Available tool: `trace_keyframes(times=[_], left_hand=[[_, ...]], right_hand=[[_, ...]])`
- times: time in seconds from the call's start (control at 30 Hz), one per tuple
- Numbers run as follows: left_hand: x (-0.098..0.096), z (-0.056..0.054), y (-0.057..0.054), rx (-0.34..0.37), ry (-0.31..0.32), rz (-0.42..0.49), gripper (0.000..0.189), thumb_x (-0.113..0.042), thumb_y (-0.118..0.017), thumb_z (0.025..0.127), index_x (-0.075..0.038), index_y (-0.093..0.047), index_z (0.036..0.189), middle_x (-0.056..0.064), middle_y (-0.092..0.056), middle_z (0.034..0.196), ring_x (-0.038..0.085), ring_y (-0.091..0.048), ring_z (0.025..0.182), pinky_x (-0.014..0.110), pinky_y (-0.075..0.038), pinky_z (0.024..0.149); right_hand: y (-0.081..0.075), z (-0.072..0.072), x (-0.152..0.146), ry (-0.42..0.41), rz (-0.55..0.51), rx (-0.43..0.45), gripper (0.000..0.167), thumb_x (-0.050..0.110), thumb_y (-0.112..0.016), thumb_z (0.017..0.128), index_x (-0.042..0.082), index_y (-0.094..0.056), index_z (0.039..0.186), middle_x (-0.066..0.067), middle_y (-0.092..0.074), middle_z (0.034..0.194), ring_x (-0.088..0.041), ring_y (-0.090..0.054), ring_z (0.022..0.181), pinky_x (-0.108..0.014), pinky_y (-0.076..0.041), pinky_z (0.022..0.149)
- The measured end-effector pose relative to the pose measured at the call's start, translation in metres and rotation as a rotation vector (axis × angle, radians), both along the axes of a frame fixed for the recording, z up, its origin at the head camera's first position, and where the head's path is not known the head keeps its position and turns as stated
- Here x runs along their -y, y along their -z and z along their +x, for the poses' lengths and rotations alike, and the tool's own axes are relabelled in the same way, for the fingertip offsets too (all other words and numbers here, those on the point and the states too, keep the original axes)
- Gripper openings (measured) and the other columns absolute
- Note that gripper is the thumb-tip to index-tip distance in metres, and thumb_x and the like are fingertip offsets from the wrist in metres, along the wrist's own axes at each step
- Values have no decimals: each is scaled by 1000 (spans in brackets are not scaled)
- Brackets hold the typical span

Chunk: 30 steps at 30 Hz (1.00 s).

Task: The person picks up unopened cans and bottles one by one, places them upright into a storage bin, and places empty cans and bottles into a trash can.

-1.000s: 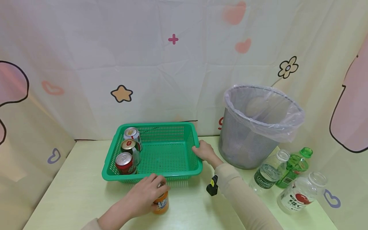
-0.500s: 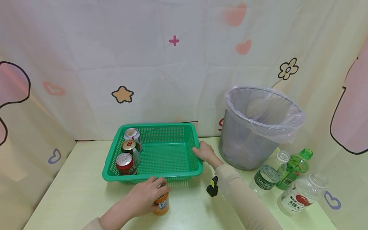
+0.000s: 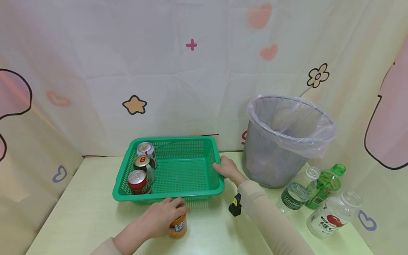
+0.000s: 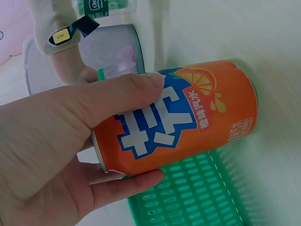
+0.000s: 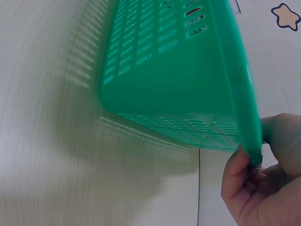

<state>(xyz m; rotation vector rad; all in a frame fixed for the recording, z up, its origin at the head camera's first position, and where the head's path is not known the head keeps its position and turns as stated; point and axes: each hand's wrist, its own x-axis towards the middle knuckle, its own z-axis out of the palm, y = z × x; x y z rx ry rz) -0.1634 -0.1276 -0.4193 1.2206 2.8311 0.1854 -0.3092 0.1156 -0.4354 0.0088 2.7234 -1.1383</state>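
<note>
1. Just in front of the green perforated plastic basket [image 3: 183,175], the left hand [image 3: 160,217] grips an orange metal can [image 3: 179,227] with blue-and-white lettering — thumb along its printed side, some fingers hidden behind it.
2. Seen from the head, that hand covers much of the can's top; whether the base touches the pale table [image 3: 63,219] is hard to tell.
3. At the basket's right end, the right hand [image 3: 227,167] pinches the rim — the right wrist view cuts this hand off.
4. Inside, along the left end, three upright drink cans [image 3: 139,182] stand in a row, the nearer ones partly hiding those behind.
</note>
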Motion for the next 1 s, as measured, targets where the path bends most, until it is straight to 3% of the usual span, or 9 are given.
trace_keyframes(times=[0.4,0.57,0.83,1.0], left_hand=[[-2,-2,-3,37,-10,-7,54,-21,-84,64,-20,-59,112,0,-51,109,20,-52,89,29,-50,64],[-2,-3,-2,32,-10,-6,54,-21,-84,64,-20,-59,112,0,-51,108,20,-52,89,29,-50,65],[-2,-3,0,21,-4,-19,52,-25,-83,64,-21,-58,110,0,-50,104,17,-48,86,26,-48,60],[-2,-3,1,12,2,-34,52,-28,-82,64,-21,-58,110,0,-49,104,16,-48,85,25,-47,59]], right_hand=[[-4,0,1,-9,8,-8,34,21,-49,90,-5,-51,111,-15,-60,90,-18,-60,64,-33,-54,53],[-3,0,1,-5,0,-6,34,21,-49,90,-5,-51,112,-15,-60,91,-18,-61,66,-28,-52,49],[1,0,1,-3,-1,-6,35,22,-49,91,-4,-50,114,-16,-60,94,-19,-62,68,-34,-55,57],[2,0,1,-3,-6,-6,34,22,-49,91,-4,-51,112,-15,-60,92,-18,-62,67,-33,-55,55]])
